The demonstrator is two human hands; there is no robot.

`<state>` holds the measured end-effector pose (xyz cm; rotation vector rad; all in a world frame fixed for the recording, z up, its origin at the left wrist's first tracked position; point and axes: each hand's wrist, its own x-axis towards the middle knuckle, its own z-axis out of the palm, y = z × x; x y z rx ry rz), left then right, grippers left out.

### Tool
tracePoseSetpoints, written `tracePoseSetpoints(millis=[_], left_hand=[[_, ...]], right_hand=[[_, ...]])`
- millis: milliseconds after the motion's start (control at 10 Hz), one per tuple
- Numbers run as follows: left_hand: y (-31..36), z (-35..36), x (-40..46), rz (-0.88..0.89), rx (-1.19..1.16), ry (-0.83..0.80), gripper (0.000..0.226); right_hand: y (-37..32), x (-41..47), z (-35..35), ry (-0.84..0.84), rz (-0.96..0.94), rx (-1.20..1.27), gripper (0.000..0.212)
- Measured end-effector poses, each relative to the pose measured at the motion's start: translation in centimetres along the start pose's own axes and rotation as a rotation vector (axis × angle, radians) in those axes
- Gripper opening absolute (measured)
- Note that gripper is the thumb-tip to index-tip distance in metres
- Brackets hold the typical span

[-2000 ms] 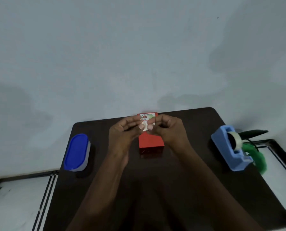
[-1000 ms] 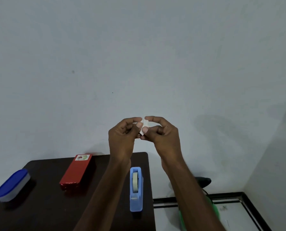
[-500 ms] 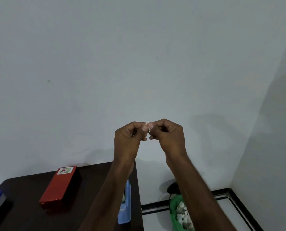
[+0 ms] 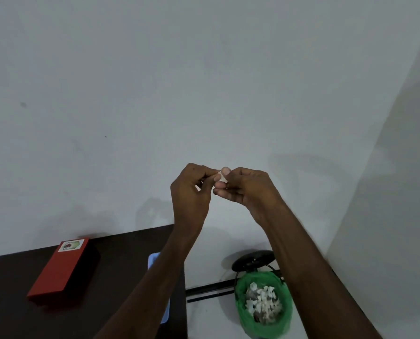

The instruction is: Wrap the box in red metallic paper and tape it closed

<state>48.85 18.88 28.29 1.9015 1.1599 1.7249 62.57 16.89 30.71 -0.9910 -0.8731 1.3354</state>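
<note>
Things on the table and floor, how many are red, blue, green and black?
Red: 1, the wrapped box
Blue: 1, the tape dispenser
Green: 1, the bin bag
Black: 1, the bin lid
Total: 4

Plain grey wall (image 4: 204, 81) w/ corner at right — dark table (image 4: 121, 277) bottom left, pale floor (image 4: 211, 319).

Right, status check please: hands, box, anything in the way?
Left hand and right hand both pinching small white scrap, raised. Red wrapped box on table, untouched. Nothing blocking it.
</note>
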Motion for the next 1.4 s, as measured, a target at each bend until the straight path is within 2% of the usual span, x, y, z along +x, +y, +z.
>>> tracePoseSetpoints(millis=[100, 300, 400, 500, 600, 800, 1000, 1100, 1200, 1300, 1400], left_hand=[[-1.7, 4.3, -0.9, -0.090, -0.013, -0.100, 0.016], [-5.4, 12.9, -2.1, -0.342, 0.044, -0.182, 0.026], [-8.7, 16.5, -3.8, -0.424, 0.229, -0.181, 0.021], [-13.1, 19.3, -6.2, -0.469, 0.382, -0.261, 0.021], [-17.5, 21.6, -9.6, -0.538, 0.463, -0.404, 0.024], [-26.9, 26.0, -16.7, -0.644, 0.562, -0.634, 0.026], [-38.4, 29.5, -26.2, -0.629, 0.621, -0.844, 0.028], [-44.1, 31.1, -31.5, -0.641, 0.624, -0.919, 0.025], [-48.5, 32.4, -35.4, -0.703, 0.619, -0.999, 0.026], [-52.0, 33.8, -38.3, -0.705, 0.625, -1.016, 0.033], [-54.3, 34.6, -39.6, -0.700, 0.646, -1.024, 0.037]], right_hand=[[0.9, 2.5, -4.9, 0.000, 0.112, 0.057, 0.015], [4.2, 8.2, -14.9, 0.056, 0.128, -0.050, 0.009], [6.9, 10.9, -18.9, 0.097, 0.160, -0.156, 0.015], [10.4, 13.5, -21.4, 0.100, 0.185, -0.322, 0.013], [15.1, 15.3, -23.4, 0.140, 0.290, -0.381, 0.011], [27.6, 17.2, -28.6, 0.179, 0.401, -0.605, 0.020], [45.7, 19.1, -36.5, 0.149, 0.465, -0.931, 0.021], [52.4, 19.4, -38.8, 0.114, 0.497, -1.076, 0.009], [57.0, 19.5, -40.6, 0.020, 0.490, -1.206, 0.010], [60.7, 20.2, -41.9, -0.048, 0.552, -1.179, 0.042], [62.7, 20.8, -43.0, -0.108, 0.627, -1.175, 0.059]])
